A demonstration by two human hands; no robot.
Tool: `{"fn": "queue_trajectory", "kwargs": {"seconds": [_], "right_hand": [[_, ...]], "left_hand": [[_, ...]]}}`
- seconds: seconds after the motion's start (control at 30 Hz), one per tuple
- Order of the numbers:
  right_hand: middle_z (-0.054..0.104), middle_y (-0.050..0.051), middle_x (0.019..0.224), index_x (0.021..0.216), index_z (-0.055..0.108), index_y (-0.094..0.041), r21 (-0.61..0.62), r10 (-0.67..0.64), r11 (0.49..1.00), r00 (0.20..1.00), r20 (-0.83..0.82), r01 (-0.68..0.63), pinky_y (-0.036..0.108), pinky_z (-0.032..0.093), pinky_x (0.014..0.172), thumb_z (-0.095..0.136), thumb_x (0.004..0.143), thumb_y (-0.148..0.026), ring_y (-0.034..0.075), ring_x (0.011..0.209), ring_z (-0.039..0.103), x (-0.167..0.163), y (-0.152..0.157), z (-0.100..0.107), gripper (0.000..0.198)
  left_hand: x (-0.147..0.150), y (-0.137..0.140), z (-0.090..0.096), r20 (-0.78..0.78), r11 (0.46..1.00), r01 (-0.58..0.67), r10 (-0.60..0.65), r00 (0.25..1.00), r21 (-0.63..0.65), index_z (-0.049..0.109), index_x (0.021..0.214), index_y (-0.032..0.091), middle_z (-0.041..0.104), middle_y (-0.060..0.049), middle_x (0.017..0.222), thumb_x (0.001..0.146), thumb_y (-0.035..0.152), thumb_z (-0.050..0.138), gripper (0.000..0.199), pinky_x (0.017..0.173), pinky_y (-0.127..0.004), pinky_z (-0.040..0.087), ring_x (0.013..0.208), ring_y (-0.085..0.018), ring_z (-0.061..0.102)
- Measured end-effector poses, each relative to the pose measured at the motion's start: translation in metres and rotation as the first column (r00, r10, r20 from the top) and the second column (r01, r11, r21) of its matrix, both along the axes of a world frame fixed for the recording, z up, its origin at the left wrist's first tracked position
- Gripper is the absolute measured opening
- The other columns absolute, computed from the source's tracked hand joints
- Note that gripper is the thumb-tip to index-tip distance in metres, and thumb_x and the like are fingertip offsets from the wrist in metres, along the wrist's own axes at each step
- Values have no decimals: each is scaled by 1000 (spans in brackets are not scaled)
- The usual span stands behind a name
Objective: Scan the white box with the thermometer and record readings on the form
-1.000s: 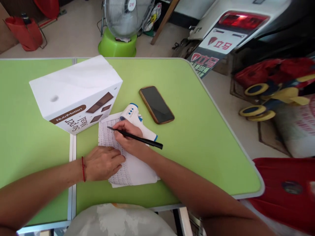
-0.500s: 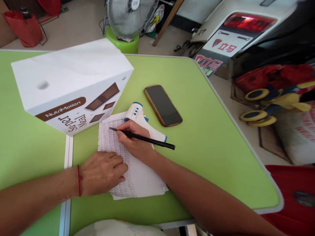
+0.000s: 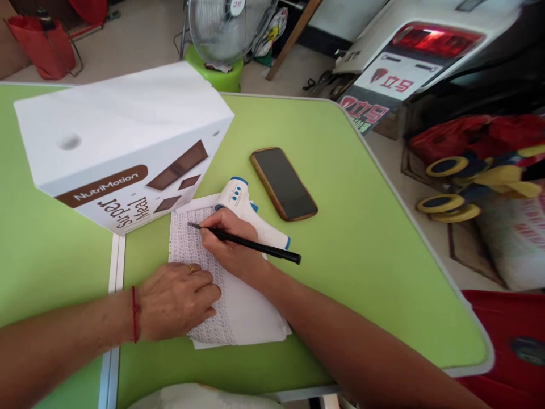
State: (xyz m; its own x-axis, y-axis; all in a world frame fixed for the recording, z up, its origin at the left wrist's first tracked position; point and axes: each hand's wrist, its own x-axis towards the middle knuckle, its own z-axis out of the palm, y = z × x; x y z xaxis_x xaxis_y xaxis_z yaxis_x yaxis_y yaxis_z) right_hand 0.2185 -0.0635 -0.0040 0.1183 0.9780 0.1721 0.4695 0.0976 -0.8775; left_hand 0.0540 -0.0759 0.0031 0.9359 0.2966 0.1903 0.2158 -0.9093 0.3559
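Note:
My right hand pinches a black pen, its tip on the upper left part of a sheet of paper. Dense rows of handwriting cover the left side of the sheet; the right side is blank. Resting on the lower left of the paper is my left hand, back up, fingers loosely bent and holding nothing. A white and blue infrared thermometer lies just beyond my right hand, which partly hides it. To its right is a dark-screened phone in a brown case.
A white NutriMotion box stands at the left on the green table, close to the paper's top. Beyond the table are a fan on a green stool, a white vehicle with a red tail light, and a red chair at the right.
The view has shifted very slightly. The pen has tilted a little in my right hand, with its tip at nearly the same spot. My left hand stays on the paper.

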Motion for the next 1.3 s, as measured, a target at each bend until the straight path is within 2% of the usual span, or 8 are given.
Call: {"fn": "queue_trajectory", "kwargs": {"seconds": [0.13,0.37,0.6,0.9,1.07,1.3], "right_hand": [[57,-4,56,70,54,-22,7,-20,1000,999,-37,20,24,43,48,52,73,-26,11,50,51,-1,0,0,5],[57,-4,56,71,54,-22,13,15,1000,1000,-10,-14,23,43,48,52,75,-25,10,50,51,0,0,2,6],[57,-4,57,72,53,-22,-16,14,1000,1000,-27,-14,24,44,49,52,74,-25,11,51,52,0,1,3,4],[57,-4,59,72,52,-22,32,-4,999,1000,15,3,24,44,52,51,76,-23,10,53,52,0,0,3,4],[55,-5,58,72,52,-22,52,28,998,1000,7,-29,23,41,49,51,75,-21,10,51,50,1,0,3,4],[57,-5,59,73,54,-22,41,4,999,1000,-14,-3,23,42,50,53,77,-22,10,52,51,2,0,-2,3]], "left_hand": [[0,1,0,-4,1000,2,-2,1000,-6,58,84,16,61,-5,79,97,26,45,20,64,-33,48,71,-19,57],[0,1,2,17,1000,-5,5,1000,3,58,85,16,63,-3,78,93,25,53,13,63,-33,49,71,-19,58],[-1,0,2,18,1000,-8,8,1000,15,58,83,16,63,-3,78,92,26,54,13,63,-32,49,71,-19,59],[0,1,2,58,1000,-11,9,998,24,58,83,16,62,-2,76,89,25,58,11,61,-33,49,69,-20,59],[-1,1,4,57,1000,-12,11,998,29,58,83,16,62,-2,75,90,25,57,12,60,-33,49,67,-20,58],[-1,2,4,70,999,-17,15,997,28,59,83,16,62,-2,75,94,24,50,16,61,-33,48,68,-19,57]]}}
